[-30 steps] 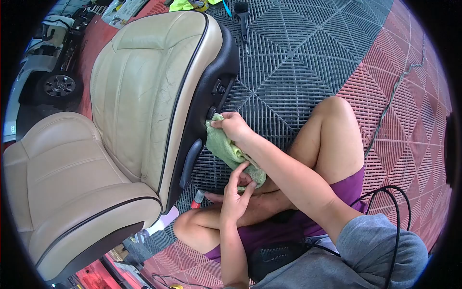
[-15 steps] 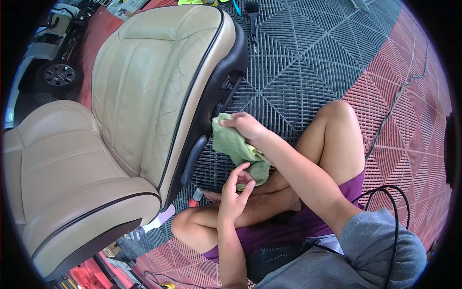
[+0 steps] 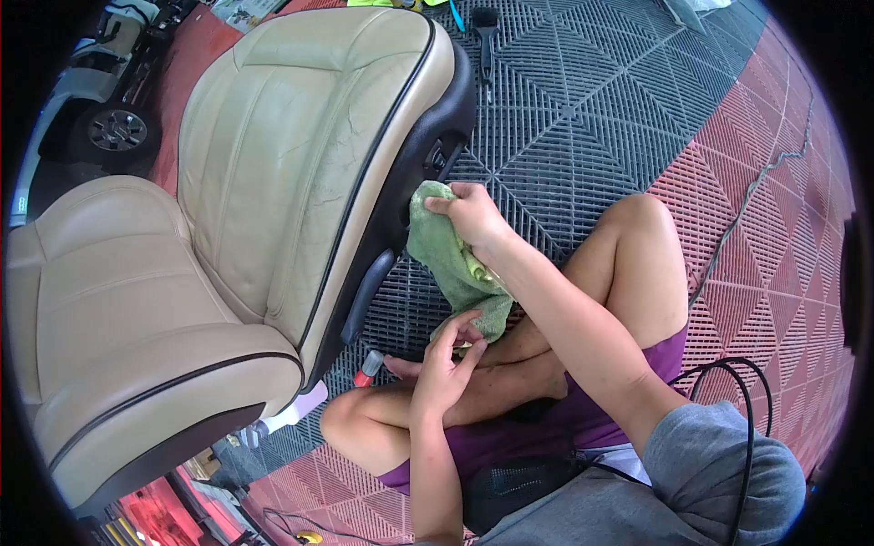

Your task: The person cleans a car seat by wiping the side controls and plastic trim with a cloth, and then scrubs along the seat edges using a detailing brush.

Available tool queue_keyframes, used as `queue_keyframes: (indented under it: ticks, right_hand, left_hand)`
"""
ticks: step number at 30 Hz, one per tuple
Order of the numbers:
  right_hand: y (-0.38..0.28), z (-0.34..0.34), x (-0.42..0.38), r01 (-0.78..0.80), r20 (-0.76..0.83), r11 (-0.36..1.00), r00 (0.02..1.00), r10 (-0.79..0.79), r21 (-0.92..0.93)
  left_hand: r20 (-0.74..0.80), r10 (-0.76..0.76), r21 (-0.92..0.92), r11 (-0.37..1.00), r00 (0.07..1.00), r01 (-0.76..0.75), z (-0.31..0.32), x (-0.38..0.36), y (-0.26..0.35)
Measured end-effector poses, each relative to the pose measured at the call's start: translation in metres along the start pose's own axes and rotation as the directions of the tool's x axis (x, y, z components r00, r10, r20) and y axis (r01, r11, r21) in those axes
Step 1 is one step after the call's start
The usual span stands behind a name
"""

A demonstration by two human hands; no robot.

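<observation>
My right hand point(image 3: 470, 215) grips a green cloth point(image 3: 446, 255) and presses its top against the black side trim point(image 3: 414, 173) of a beige leather car seat point(image 3: 291, 155) lying on the floor. The cloth hangs down to my left hand point(image 3: 439, 362), which rests over my crossed legs. Its fingers are spread and the fingertips touch the cloth's lower end. A black lever point(image 3: 364, 291) on the trim sits just left of the cloth.
A red-capped spray bottle point(image 3: 369, 369) lies under the seat edge by my knee. A black brush point(image 3: 485, 36) lies on the grey grid floor tiles point(image 3: 583, 118) beyond the seat. A black cable point(image 3: 737, 364) loops at my right. A car wheel point(image 3: 116, 130) is at far left.
My right hand has slid the cloth up along the black side trim, further from me. My left hand stays at the cloth's lower end.
</observation>
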State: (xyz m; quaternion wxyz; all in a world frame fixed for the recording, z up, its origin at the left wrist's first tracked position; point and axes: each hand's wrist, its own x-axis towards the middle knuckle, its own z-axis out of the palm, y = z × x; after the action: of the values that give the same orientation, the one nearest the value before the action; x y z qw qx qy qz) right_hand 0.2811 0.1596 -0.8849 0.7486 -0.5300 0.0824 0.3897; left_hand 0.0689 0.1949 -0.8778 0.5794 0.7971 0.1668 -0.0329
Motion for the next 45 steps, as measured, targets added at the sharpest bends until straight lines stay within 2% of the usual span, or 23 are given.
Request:
queue_keyframes:
  ticks: [2, 5, 9, 13, 17, 19, 21, 25, 26, 29, 32, 36, 39, 40, 45]
  right_hand:
    - [0.001, -0.002, 0.003, -0.104, 0.064, 0.984, 0.993, 0.096, 0.144]
    - [0.0, 0.002, -0.002, -0.146, 0.038, 0.941, 0.989, 0.141, 0.306]
    - [0.008, 0.011, -0.001, -0.065, -0.041, 0.943, 0.996, 0.083, 0.326]
    - [0.015, 0.026, -0.005, 0.046, -0.177, 0.985, 0.984, -0.016, 0.165]
    - [0.03, 0.025, -0.008, 0.197, -0.119, 0.976, 0.971, -0.208, -0.093]
    - [0.036, 0.023, -0.009, 0.32, -0.098, 0.89, 0.925, -0.368, -0.324]
    - [0.041, 0.021, -0.013, 0.429, 0.0, 0.694, 0.85, -0.526, -0.579]
    - [0.049, 0.013, -0.002, 0.587, 0.147, 0.467, 0.712, -0.687, -0.661]
    - [0.051, 0.013, -0.001, 0.626, 0.158, 0.391, 0.64, -0.752, -0.675]
    - [0.045, 0.009, 0.001, 0.627, 0.247, 0.259, 0.603, -0.758, -0.735]
    - [0.021, -0.004, -0.016, 0.464, 0.177, 0.507, 0.839, -0.514, -0.726]
    - [0.016, -0.027, -0.011, 0.408, 0.039, 0.674, 0.87, -0.491, -0.616]
    - [0.017, -0.028, 0.01, 0.331, 0.071, 0.844, 0.94, -0.334, -0.423]
    - [0.014, -0.022, 0.007, 0.278, 0.086, 0.913, 0.96, -0.265, -0.299]
    - [0.009, -0.011, 0.008, 0.236, 0.07, 0.949, 0.971, -0.227, -0.21]
  left_hand:
    - [0.009, 0.012, 0.0, 1.0, 1.0, -0.012, 0.0, -0.001, -0.001]
    - [0.023, 0.024, 0.003, 1.0, 0.999, -0.024, 0.0, 0.0, 0.0]
    - [0.02, 0.053, -0.006, 0.999, 0.998, -0.053, -0.002, -0.003, -0.003]
    - [0.035, -0.02, -0.056, 0.998, 0.999, 0.022, -0.001, -0.008, -0.002]
    - [0.097, 0.054, -0.039, 0.998, 0.994, -0.05, 0.001, -0.005, -0.001]
    - [0.104, 0.073, -0.009, 0.997, 0.992, -0.072, 0.001, -0.004, -0.001]
    - [0.108, 0.057, 0.002, 0.998, 0.993, -0.058, 0.0, -0.003, 0.004]
    - [0.127, 0.065, -0.012, 0.998, 0.99, -0.064, 0.003, -0.002, 0.001]
    - [0.127, 0.054, -0.005, 0.999, 0.99, -0.054, 0.003, -0.003, 0.001]
    - [0.125, 0.039, 0.018, 0.999, 0.991, -0.042, 0.003, -0.002, 0.002]
    - [0.115, 0.041, 0.04, 0.998, 0.993, -0.046, 0.003, -0.004, -0.003]
    - [0.109, 0.011, 0.07, 0.997, 0.994, -0.019, 0.002, -0.005, 0.001]
    - [0.131, 0.011, 0.09, 0.996, 0.991, -0.023, 0.004, -0.003, -0.002]
    - [0.14, 0.016, 0.097, 0.995, 0.99, -0.03, 0.004, -0.002, -0.003]
    - [0.157, 0.008, 0.091, 0.996, 0.988, -0.023, 0.004, -0.001, -0.003]
